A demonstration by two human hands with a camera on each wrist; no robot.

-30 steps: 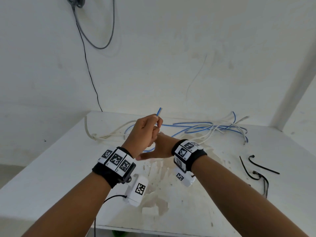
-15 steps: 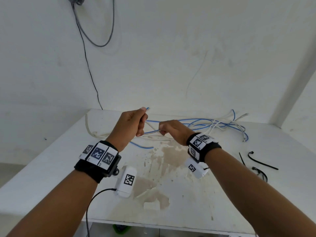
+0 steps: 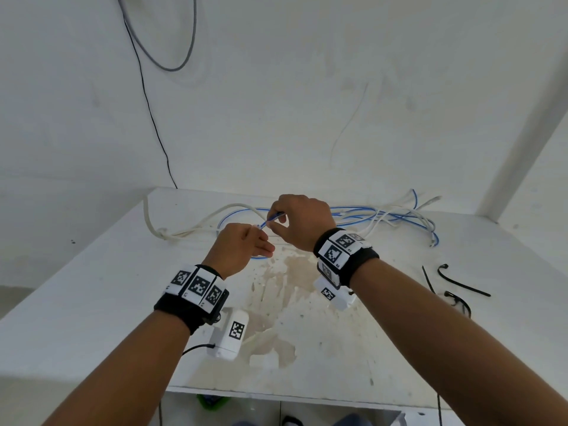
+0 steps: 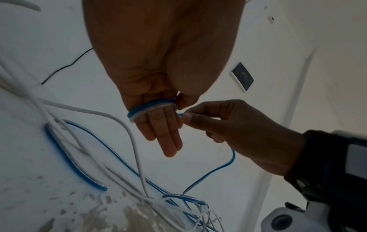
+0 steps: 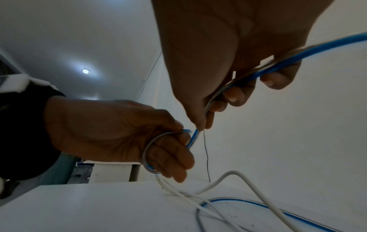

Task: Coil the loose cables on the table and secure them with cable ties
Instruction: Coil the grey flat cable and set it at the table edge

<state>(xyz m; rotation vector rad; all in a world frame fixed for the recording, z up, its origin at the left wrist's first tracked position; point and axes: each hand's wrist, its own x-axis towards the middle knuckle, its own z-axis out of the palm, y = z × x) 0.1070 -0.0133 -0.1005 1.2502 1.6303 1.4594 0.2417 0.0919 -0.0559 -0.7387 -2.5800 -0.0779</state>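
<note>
A blue-and-white cable (image 3: pixel 272 222) runs between my two hands above the white table (image 3: pixel 92 302). In the left wrist view the cable (image 4: pixel 151 108) loops once round the straight fingers of my left hand (image 4: pixel 163 125), and the thumb presses its end against them. My right hand (image 4: pixel 218 124) pinches the same cable just beside that loop. From the right wrist, the cable (image 5: pixel 298 56) passes through my right hand (image 5: pixel 228 94) down to my left hand (image 5: pixel 158 149). The rest trails into a tangle of blue and white cables (image 3: pixel 384 213) at the table's back.
A thick white cable (image 3: pixel 184 232) lies at the back left. Black cable ties (image 3: pixel 458 282) lie on the right side of the table. A stained patch (image 3: pixel 276 296) marks the middle. The wall stands close behind, and a black wire (image 3: pixel 153 124) hangs down it.
Half a second ago the hands were apart with the cable stretched between them. The right hand has since come over and beyond the left hand, laying a turn round the left fingers.
</note>
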